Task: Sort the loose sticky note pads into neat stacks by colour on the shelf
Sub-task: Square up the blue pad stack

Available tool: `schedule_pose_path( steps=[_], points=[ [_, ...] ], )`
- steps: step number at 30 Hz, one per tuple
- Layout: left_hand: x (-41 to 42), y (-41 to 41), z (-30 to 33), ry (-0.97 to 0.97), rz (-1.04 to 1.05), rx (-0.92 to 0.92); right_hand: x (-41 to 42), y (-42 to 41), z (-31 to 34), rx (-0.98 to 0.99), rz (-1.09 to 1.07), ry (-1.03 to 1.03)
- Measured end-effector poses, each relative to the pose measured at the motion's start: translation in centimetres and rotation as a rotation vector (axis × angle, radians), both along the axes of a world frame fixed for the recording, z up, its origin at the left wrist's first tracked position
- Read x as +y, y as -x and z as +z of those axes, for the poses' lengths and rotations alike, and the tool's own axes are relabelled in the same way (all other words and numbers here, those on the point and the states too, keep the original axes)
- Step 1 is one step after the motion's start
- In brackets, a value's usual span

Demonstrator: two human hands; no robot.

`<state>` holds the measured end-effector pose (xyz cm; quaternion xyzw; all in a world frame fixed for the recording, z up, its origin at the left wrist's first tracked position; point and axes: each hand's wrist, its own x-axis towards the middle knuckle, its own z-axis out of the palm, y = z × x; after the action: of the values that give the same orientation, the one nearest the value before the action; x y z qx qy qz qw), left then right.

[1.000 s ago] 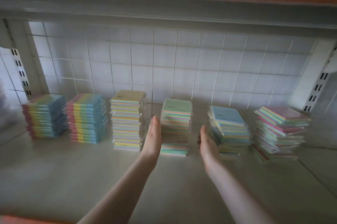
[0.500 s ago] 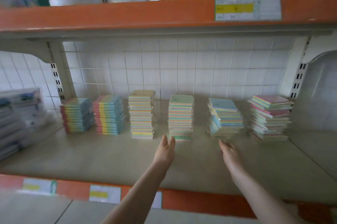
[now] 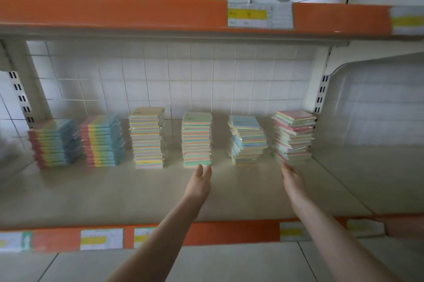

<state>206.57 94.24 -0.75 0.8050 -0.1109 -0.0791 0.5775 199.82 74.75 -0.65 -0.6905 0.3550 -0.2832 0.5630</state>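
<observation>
I see six sticky note stacks rowed on the shelf. Left hand flat-fingered below the green-topped stack, right hand relaxed (holding nothing) under the pink-topped stack.

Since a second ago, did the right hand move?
Yes. The right hand went rightward: it was beside the blue-topped stack, and now its fingertips reach the bottom of the pink-topped stack at the row's right end.
</observation>
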Motion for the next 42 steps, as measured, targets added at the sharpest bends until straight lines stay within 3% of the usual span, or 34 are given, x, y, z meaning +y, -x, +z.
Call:
schedule_pose_path(
  steps=[15, 24, 31, 34, 42],
  points=[
    [-9.3, -2.5, 0.3, 0.157, 0.082, -0.007, -7.0, -5.7, 0.8, 0.015, 0.358, 0.037],
    [-11.9, -7.0, 0.4, 0.402, 0.196, 0.07, -7.8, -10.2, 1.4, -0.082, 0.315, -0.326],
    [-14.1, -9.8, 2.2, 0.633, 0.141, 0.229, -7.4, -12.6, 1.9, -0.167, 0.356, -0.386],
    [-14.8, -9.8, 2.5, 0.648, 0.058, 0.291, -7.0, -13.4, 1.5, -0.122, 0.406, -0.302],
    [-14.9, -10.0, 2.3, 0.614, 0.055, 0.289, -8.0, -18.5, -3.3, -0.019, 0.339, -0.434]
  ],
)
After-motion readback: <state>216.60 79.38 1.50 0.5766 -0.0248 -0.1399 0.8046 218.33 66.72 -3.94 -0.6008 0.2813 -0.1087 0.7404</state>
